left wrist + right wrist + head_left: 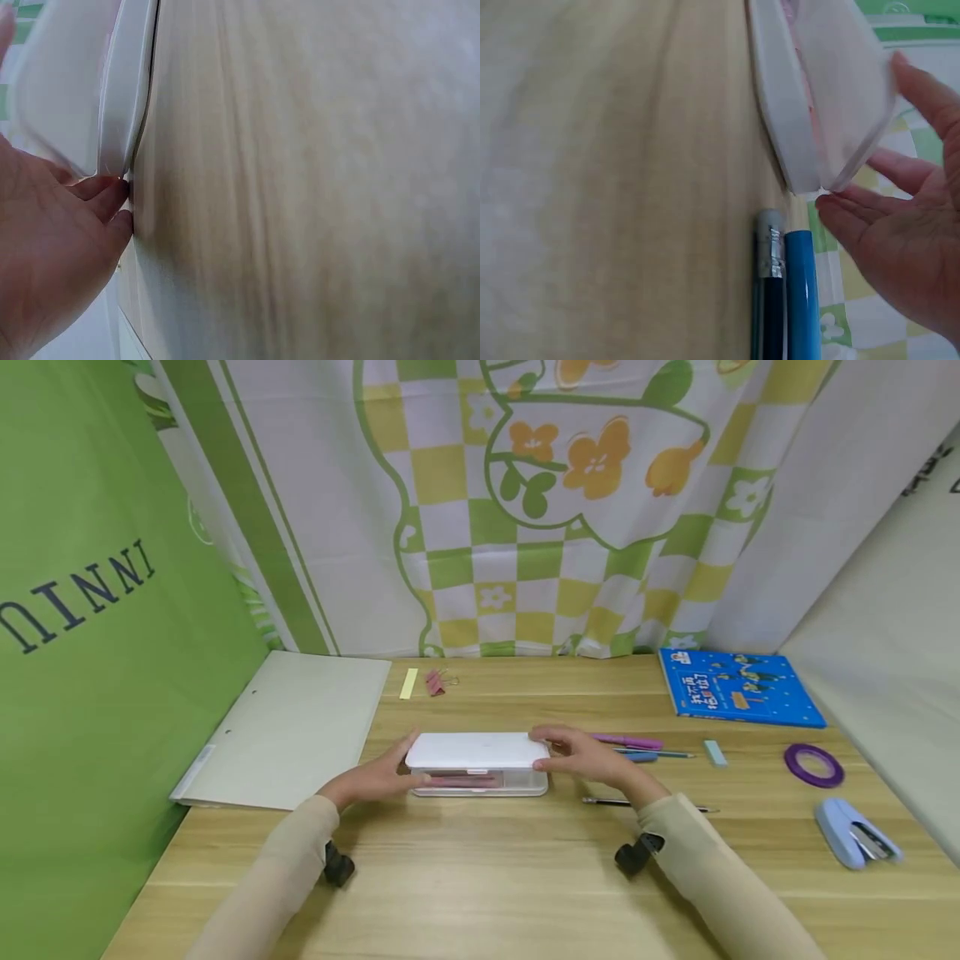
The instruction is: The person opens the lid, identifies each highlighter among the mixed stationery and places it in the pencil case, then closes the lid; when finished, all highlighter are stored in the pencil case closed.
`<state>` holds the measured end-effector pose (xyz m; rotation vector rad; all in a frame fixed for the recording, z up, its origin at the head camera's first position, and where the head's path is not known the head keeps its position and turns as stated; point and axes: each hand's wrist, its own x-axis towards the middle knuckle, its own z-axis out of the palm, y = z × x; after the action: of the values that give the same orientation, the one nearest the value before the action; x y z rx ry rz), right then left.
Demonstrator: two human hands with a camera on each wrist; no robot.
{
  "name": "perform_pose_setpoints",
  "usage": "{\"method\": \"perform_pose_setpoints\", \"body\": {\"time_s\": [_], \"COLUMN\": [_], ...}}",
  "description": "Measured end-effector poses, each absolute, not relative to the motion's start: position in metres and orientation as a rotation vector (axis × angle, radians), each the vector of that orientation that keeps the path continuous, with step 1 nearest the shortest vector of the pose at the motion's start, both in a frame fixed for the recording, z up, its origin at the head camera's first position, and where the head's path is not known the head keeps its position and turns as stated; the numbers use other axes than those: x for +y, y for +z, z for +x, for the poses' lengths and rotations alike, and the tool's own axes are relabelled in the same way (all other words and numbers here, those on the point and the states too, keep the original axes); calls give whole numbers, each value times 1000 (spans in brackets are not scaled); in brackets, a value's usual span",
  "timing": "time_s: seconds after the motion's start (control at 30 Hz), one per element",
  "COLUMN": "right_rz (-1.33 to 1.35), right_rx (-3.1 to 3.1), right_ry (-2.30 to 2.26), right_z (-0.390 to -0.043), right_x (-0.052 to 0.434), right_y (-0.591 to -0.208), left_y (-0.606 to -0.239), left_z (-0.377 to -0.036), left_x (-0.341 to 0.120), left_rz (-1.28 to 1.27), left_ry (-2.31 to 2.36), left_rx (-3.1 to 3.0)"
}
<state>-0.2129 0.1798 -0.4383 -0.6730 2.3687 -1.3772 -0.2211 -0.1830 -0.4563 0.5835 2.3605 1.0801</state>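
My left hand (377,774) and right hand (583,755) pressed the box's (477,750) ends with relaxed fingers, lid shut. Its long axis ran nine to three o'clock across the tabletop (480,877), equally near both.

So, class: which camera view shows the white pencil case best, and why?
The head view: the whole white pencil case sits between the left hand and right hand. Each wrist view shows only one blurred end, close up.
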Motion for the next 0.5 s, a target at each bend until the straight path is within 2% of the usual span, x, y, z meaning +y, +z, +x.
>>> {"method": "perform_pose_setpoints", "body": {"time_s": [0.23, 0.5], "right_rz": [-709, -727], "right_rx": [2517, 2582], "right_ry": [-1093, -1025], "right_z": [-209, -204], "right_x": [172, 166], "right_y": [-441, -439], "left_y": [-454, -453], "left_z": [-222, -222], "left_x": [-186, -186], "left_rz": [630, 600], "left_ry": [1016, 1037], "left_rx": [2391, 2406]}}
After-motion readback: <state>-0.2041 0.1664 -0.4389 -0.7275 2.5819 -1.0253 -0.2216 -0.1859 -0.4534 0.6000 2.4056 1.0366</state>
